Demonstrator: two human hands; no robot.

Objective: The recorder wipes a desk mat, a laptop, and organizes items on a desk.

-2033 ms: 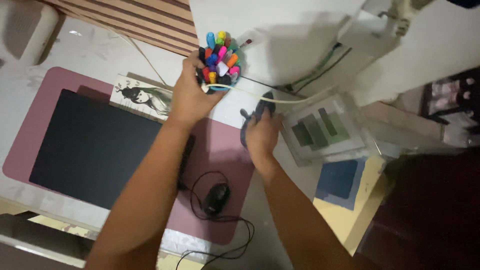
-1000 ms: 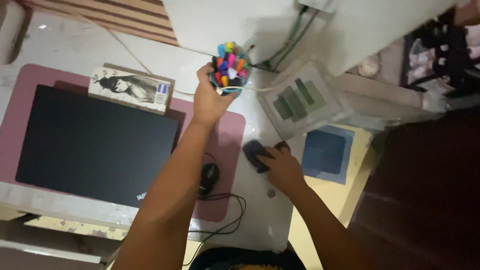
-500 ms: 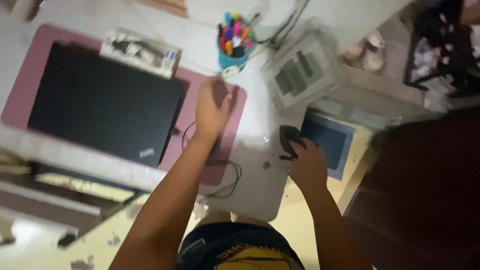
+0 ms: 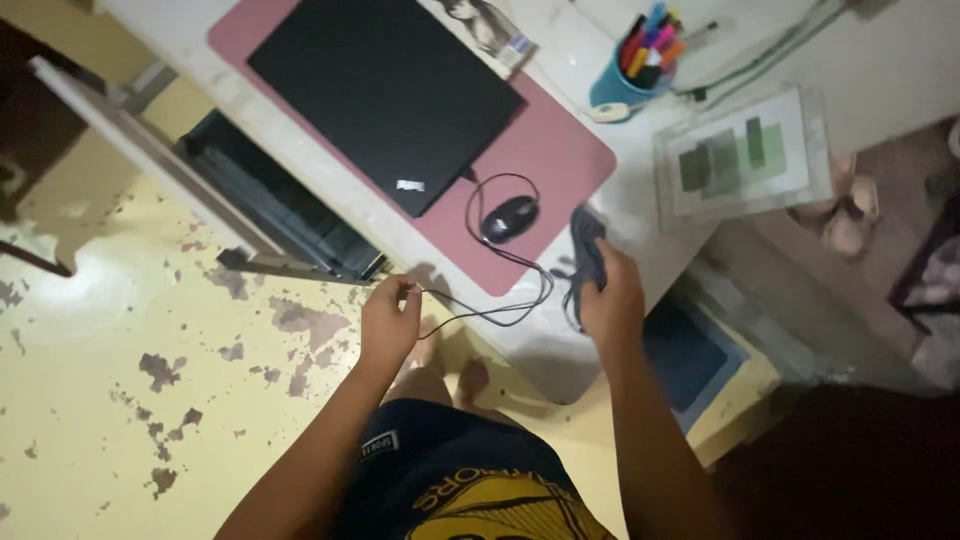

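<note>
The top edge cuts off the far corner of the closed black laptop, the pink desk mat and an illustrated card. The marker tips in the blue cup are blurred together. Part of the dark grey cloth is hidden inside the right hand. The thin mouse cable is lost between the left hand's pinching fingertips. Both forearms are cut off by the bottom edge.

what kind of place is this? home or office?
Probably a home desk or study corner. A closed black laptop lies on a pink desk mat beside a wired mouse and a cup of coloured markers. The yellow floor is worn and patchy.
</note>
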